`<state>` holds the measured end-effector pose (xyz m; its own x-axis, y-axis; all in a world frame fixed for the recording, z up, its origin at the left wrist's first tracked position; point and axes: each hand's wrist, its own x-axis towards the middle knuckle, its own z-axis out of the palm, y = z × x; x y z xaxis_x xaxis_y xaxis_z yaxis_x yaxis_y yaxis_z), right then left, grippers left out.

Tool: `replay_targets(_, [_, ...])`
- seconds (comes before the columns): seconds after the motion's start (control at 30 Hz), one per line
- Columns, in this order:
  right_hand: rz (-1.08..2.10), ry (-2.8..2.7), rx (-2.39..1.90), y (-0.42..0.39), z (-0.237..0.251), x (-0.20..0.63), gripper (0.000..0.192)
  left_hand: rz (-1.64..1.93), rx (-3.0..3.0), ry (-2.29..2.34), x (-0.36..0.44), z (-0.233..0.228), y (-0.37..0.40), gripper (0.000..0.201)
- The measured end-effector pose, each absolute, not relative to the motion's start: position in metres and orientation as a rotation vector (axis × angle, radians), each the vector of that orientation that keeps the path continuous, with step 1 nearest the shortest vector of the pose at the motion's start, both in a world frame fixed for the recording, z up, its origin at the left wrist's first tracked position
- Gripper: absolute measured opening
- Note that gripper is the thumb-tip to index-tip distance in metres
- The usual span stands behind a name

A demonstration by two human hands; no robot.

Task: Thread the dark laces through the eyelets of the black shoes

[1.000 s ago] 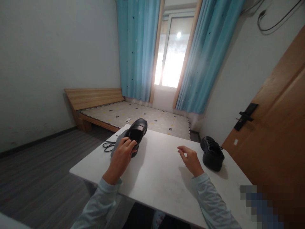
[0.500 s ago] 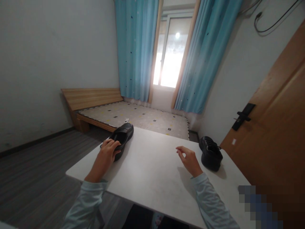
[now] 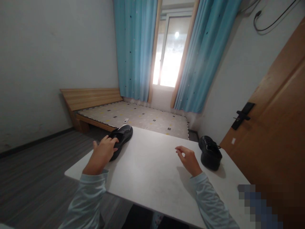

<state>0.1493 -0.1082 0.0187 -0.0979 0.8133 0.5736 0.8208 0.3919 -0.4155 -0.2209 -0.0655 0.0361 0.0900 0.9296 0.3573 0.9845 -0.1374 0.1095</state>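
Observation:
My left hand point(image 3: 102, 154) lies on the heel end of a black shoe point(image 3: 122, 135), fingers curled over its rim and thumb sticking out to the left. That shoe rests on its sole at the far left edge of the white table point(image 3: 152, 171). My right hand point(image 3: 189, 160) hovers just above the table's right half, fingers loosely bent and apart, holding nothing. A second black laced shoe point(image 3: 211, 152) stands on the table just right of that hand, not touched.
Beyond the table is a low wooden bed point(image 3: 143, 117) with a small white remote point(image 3: 125, 120) on it, a bright window between blue curtains point(image 3: 135, 51), and a wooden door point(image 3: 274, 133) with a black handle point(image 3: 241, 116) at right.
My left hand has carried the shoe leftward and set it down at the table's far left edge; the laces and grey insole seen earlier are hidden. My right hand has barely moved.

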Motion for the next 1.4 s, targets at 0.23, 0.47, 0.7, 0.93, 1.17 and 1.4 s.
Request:
replay_targets(0.23, [-0.022, -1.903, -1.408, -0.109, 0.019, 0.150, 0.019, -0.686, -2.450, -1.581, -0.161, 0.068, -0.074, 0.018])
replay_targets(0.47, [-0.004, -1.900, -1.427, -0.110, 0.022, 0.149, 0.019, -0.783, -2.550, -1.245, -0.085, 0.087, -0.094, 0.019])
replay_targets(0.7, [-0.052, -1.874, -1.423, -0.108, 0.023, 0.154, 0.021, -0.834, -2.614, -1.084, -0.041, 0.071, -0.091, 0.020])
replay_targets(0.93, [-0.230, -1.835, -1.492, -0.104, 0.024, 0.167, 0.023, -0.841, -2.756, -1.054, -0.035, 0.036, -0.073, 0.020])
replay_targets(1.17, [-0.645, -1.760, -1.763, -0.104, 0.032, 0.198, 0.020, -0.753, -2.946, -0.977, -0.037, 0.016, -0.065, 0.021])
replay_targets(1.4, [-0.911, -1.542, -2.037, -0.108, 0.029, 0.230, 0.026, -0.718, -2.982, -0.991, -0.039, 0.010, -0.064, 0.020])
